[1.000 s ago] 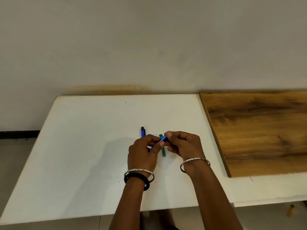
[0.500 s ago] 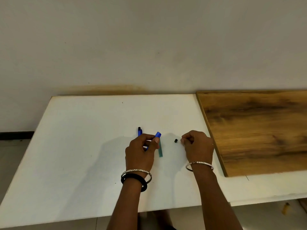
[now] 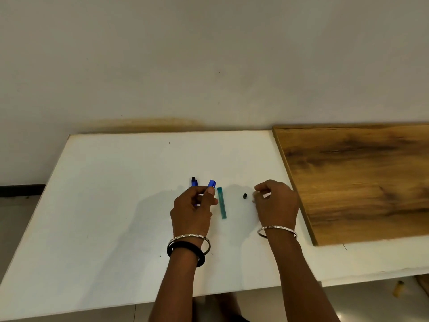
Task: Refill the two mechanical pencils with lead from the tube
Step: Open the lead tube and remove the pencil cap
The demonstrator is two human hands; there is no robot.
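My left hand (image 3: 192, 210) grips a blue mechanical pencil (image 3: 211, 183) near its top, and the uncapped end points up and away from me. A second blue pencil (image 3: 194, 181) lies on the white table (image 3: 104, 194) just behind that hand, mostly hidden by it. The teal lead tube (image 3: 222, 203) lies flat between my hands. A small black cap (image 3: 244, 195) sits on the table just left of my right hand (image 3: 276, 202). That hand's fingers are loosely curled and hold nothing I can see.
A brown wooden board (image 3: 362, 177) covers the table's right side, close to my right wrist. A plain wall rises directly behind the table. A small yellow object (image 3: 398, 289) lies on the floor at lower right.
My hands came apart from the pencil. The right hand carried the black cap to the right, set it on the table and drew slightly back from it. The left hand kept the pencil.
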